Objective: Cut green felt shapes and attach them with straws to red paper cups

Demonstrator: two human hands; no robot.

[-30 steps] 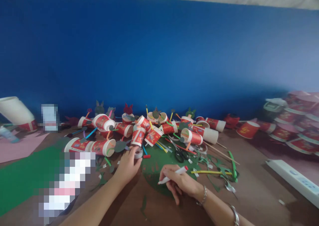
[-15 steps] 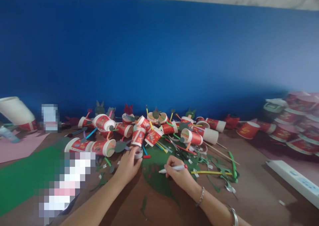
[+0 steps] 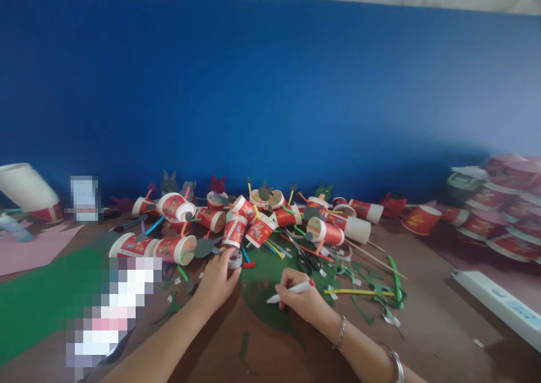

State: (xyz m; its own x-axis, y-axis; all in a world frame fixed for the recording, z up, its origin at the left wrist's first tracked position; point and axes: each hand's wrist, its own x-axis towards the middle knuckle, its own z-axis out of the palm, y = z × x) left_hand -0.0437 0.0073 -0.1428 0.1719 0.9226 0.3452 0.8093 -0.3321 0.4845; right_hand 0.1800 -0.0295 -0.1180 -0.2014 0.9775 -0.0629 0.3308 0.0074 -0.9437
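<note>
My right hand [image 3: 302, 301] grips a white marker with a red end [image 3: 291, 290], its tip on a dark green paper round [image 3: 264, 293] that carries small red marks. My left hand [image 3: 217, 281] rests on the left edge of that green round with fingers curled, pressing it to the brown table [image 3: 426, 326]. A small roll of clear tape [image 3: 235, 258] lies just beyond the left fingertips. Black scissors [image 3: 305, 262] lie just behind the right hand.
A heap of red and white paper cups [image 3: 236, 222] with coloured straws and paper ears fills the table's middle. Green paper scraps [image 3: 376, 293] lie to the right, a green sheet [image 3: 42, 298] and pink sheet [image 3: 29, 248] to the left, a white power strip [image 3: 499, 304] and stacked cups [image 3: 502, 208] at right.
My right hand has shifted a little across the green round, up and to the left, with the marker turning. My left hand has stayed in place.
</note>
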